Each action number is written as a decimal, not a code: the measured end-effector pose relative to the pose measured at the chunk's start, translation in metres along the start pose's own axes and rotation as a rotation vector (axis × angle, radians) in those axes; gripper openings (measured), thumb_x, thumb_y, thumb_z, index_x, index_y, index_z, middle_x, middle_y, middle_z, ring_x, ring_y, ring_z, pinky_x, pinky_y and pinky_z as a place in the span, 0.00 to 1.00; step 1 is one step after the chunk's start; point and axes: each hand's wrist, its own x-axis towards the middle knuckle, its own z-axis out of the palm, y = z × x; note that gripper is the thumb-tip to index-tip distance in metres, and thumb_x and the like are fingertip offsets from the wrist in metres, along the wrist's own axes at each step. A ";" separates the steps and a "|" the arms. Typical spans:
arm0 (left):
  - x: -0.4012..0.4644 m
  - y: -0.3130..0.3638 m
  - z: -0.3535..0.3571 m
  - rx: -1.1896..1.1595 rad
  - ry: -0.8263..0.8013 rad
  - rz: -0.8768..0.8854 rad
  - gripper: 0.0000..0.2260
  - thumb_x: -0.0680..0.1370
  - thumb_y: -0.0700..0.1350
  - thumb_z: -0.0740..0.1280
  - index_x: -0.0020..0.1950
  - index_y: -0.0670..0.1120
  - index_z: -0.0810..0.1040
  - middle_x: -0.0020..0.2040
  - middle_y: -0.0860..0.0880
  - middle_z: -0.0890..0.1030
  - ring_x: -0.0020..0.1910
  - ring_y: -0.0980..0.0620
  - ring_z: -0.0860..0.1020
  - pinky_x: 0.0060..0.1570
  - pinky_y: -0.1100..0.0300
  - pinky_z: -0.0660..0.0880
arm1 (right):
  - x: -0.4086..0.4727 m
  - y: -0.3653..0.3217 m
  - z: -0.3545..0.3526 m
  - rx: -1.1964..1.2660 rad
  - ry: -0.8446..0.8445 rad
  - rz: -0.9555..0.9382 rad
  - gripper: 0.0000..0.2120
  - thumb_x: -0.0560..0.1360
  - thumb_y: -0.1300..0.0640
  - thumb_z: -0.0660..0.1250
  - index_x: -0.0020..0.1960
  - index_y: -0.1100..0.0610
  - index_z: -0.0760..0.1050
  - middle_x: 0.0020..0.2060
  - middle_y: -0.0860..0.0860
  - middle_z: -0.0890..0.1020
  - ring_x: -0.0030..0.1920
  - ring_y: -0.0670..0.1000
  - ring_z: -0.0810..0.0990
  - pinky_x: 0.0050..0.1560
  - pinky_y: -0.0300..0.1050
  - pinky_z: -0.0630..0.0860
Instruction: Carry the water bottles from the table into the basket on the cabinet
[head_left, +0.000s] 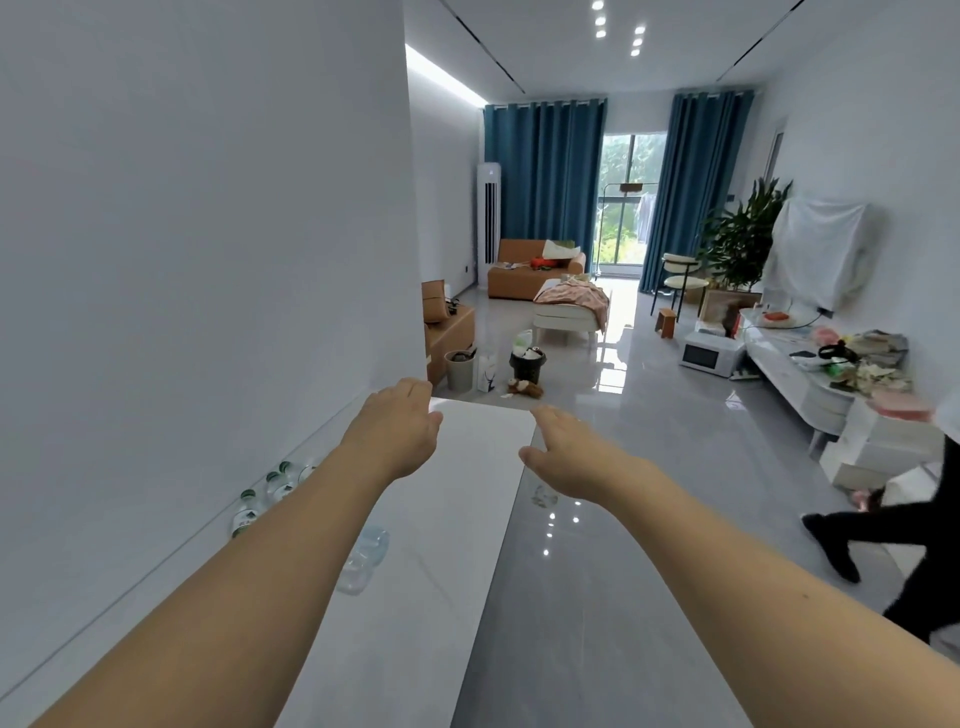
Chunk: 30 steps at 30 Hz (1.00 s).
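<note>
A long white table (467, 493) runs along the left wall. Several clear water bottles with green caps (270, 493) stand in a row against the wall, partly hidden behind my left forearm. One more clear bottle (366, 558) lies on its side on the table, just right of that forearm. My left hand (400, 426) reaches out over the far end of the table, fingers loosely apart, holding nothing. My right hand (566, 447) hovers past the table's right edge, fingers spread and empty. No basket is in view.
Glossy grey floor (649, 467) stretches ahead into a living room with orange sofas (524, 270), a small bed, two bins (527, 364) and a microwave (709, 353). A white low cabinet (810, 384) with clutter lines the right wall. A person's dark-clad legs (883, 545) stand at right.
</note>
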 end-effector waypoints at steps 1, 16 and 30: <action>0.015 -0.005 0.005 -0.004 0.003 -0.007 0.20 0.83 0.49 0.55 0.73 0.42 0.65 0.72 0.44 0.68 0.67 0.43 0.70 0.66 0.50 0.67 | 0.016 0.002 0.000 -0.008 -0.003 0.001 0.28 0.82 0.51 0.56 0.78 0.59 0.53 0.78 0.55 0.57 0.77 0.56 0.57 0.73 0.50 0.57; 0.160 -0.088 0.053 -0.064 -0.038 -0.190 0.22 0.83 0.48 0.54 0.75 0.41 0.62 0.74 0.42 0.64 0.68 0.41 0.68 0.66 0.50 0.66 | 0.223 -0.006 0.012 -0.024 -0.076 -0.112 0.23 0.81 0.52 0.58 0.72 0.61 0.62 0.71 0.57 0.68 0.69 0.58 0.67 0.67 0.50 0.65; 0.180 -0.174 0.091 -0.090 -0.059 -0.724 0.21 0.82 0.49 0.55 0.73 0.40 0.64 0.72 0.42 0.66 0.66 0.41 0.71 0.62 0.51 0.68 | 0.374 -0.037 0.083 0.100 -0.312 -0.400 0.30 0.81 0.48 0.57 0.79 0.55 0.51 0.79 0.52 0.57 0.77 0.55 0.60 0.74 0.51 0.59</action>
